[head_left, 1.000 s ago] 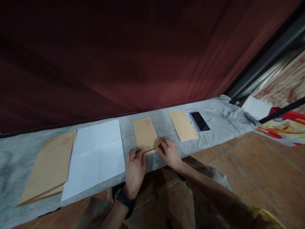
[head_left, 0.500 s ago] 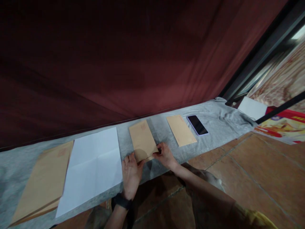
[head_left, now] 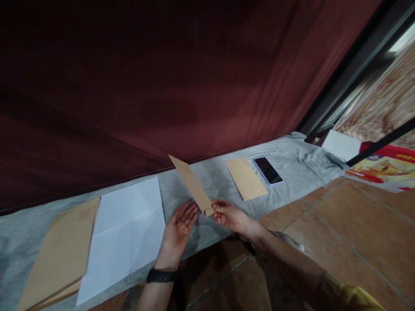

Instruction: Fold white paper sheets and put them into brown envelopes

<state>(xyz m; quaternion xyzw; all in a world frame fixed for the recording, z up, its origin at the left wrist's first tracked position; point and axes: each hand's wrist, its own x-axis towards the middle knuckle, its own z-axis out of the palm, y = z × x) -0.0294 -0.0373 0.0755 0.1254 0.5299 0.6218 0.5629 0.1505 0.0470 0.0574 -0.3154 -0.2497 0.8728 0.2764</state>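
A brown paper envelope is tilted up off the grey cloth, its near end pinched between the thumb and fingers of my right hand. A small folded flap shows at that end. Palm up, my left hand lies just left of the envelope with fingers stretched out and nothing in them; a dark band is on its wrist. A second brown envelope rests flat to the right of my right hand. On the left are creased white sheets of paper.
Larger brown envelopes overlap at the far left. A phone with a purple edge lies right of the flat envelope. Behind the grey cloth hangs a dark red curtain. A colourful box stands beyond the tiled floor.
My right hand has lifted and tilted the envelope, which lay flat before. My left hand has let go of its near corner and turned palm up.
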